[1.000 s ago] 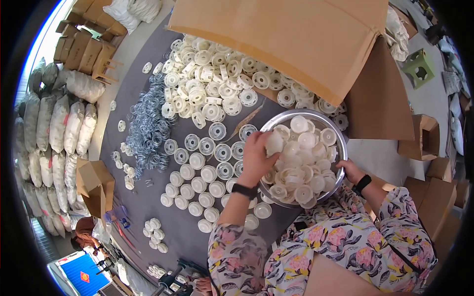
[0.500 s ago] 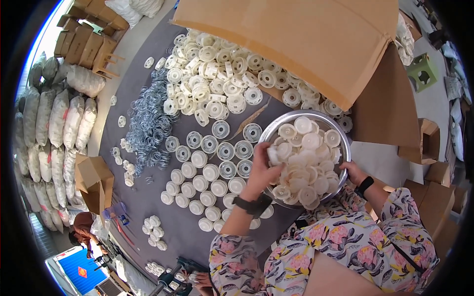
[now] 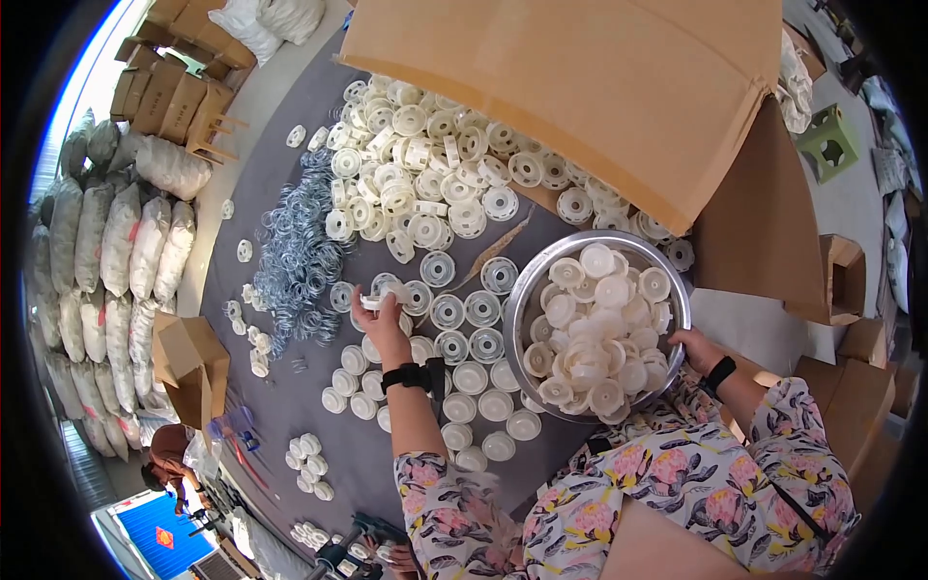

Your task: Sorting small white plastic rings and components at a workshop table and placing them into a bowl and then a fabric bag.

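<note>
My left hand (image 3: pixel 387 329) is closed on white round plastic caps (image 3: pixel 394 289), above the rows of round parts on the dark table; how many caps it holds I cannot tell. Beneath and beside it stand open round housings (image 3: pixel 448 311) with greyish rings inside. Nearer to me are rows of housings with white domed tops (image 3: pixel 470 378). My right hand (image 3: pixel 692 348) grips the right rim of a round steel bowl (image 3: pixel 520 314). Loose translucent white caps (image 3: pixel 614 291) fill the bowl.
A heap of cream round housings (image 3: pixel 416 179) spills from a large tilted cardboard box (image 3: pixel 580 87). Left of it lies a pile of metal springs (image 3: pixel 300 237). Small clusters of white parts (image 3: pixel 309 464) sit near the left edge. Another person's hand (image 3: pixel 402 557) shows at the bottom.
My left hand has moved out of the bowl and leftward over the rows, carrying white caps. My right hand stays on the bowl's rim.
</note>
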Motion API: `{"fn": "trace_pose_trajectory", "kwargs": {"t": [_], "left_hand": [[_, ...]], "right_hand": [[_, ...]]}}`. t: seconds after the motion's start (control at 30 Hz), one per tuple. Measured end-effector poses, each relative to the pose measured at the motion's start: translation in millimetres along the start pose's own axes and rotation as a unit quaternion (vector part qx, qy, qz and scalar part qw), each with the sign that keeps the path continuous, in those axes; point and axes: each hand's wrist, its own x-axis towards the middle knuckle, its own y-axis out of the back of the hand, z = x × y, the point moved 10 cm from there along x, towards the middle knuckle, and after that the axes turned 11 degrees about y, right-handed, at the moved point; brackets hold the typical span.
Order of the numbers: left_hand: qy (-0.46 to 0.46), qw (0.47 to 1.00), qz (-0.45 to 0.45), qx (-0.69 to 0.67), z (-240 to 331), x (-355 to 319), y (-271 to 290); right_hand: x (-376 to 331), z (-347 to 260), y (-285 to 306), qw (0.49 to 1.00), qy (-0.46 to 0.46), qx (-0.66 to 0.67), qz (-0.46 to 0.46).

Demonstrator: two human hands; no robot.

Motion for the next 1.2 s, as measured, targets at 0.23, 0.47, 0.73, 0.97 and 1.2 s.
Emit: {"fn": "trace_pose_trajectory", "kwargs": {"t": [0.23, 0.47, 0.73, 0.97, 1.2], "left_hand": [[-0.161, 0.879, 0.057, 0.445, 4.4, -4.9, 2.6], [0.092, 0.994, 0.037, 0.042, -33.9, -0.1, 42.5], [0.122, 0.955, -0.161, -0.216, -26.3, -34.4, 2.0], [0.16, 0.917, -0.324, 0.17, -57.3, -151.6, -120.5], [-0.08, 0.87, 0.003, 0.487, -7.1, -57.6, -46.8]], "right_hand": [[-3.7, -3.3, -9.2, 1.0, -0.014, 0.021, 0.001], [-2.8, -3.0, -8.5, 1.0, -0.008, 0.021, -0.014], [2.6, 0.4, -6.7, 1.0, -0.001, 0.02, -0.018], [5.3, -8.0, -14.8, 0.999, 0.021, 0.011, -0.037], [3.0, -0.1, -9.2, 0.999, -0.003, 0.003, -0.049]]}}
